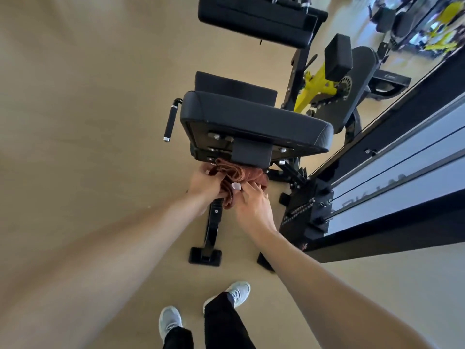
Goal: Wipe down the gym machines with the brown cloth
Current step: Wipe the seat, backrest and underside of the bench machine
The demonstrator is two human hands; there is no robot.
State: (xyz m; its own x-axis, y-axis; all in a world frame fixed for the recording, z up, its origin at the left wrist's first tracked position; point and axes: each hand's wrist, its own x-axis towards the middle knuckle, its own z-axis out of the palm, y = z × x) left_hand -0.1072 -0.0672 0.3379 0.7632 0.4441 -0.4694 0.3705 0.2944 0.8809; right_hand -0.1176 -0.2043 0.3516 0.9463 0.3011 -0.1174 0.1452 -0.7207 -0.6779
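Both forearms come in from the bottom corners, bare, and meet in the middle of the shot. Down below them you can see grey sneakers [170, 321] and black trousers on a tan floor [75, 122].

Left hand [205, 183] has its fingers curled into the upper left side of the brown cloth [235, 176], gripping a bunch of it. Right hand [254, 205] is on the lower right side, fingers fairly straight and laid along the fabric, with the thumb side pinching near a little white tag [236, 186] sticking out of the folds. So neither hand is spread wide, both are busy with the cloth.

It's all bunched and folded, not flat. It sits right under the near edge of the black padded seat [254, 119], pressed up by the black bracket block [251, 153] beneath the pad. Long axis runs roughly from upper left by the seat frame down towards the bottom, with one end hanging between the two hands.

Seat pad is tilted in this view, with a black handle [169, 120] with chrome ends sticking out on its left. Behind it there's a yellow lever arm [314, 84] and another black pad [338, 56]. Off to the right is the weight stack frame [377, 197] with cables running across it. One black foot [205, 256] of the machine rests on the floor just ahead of the shoes.
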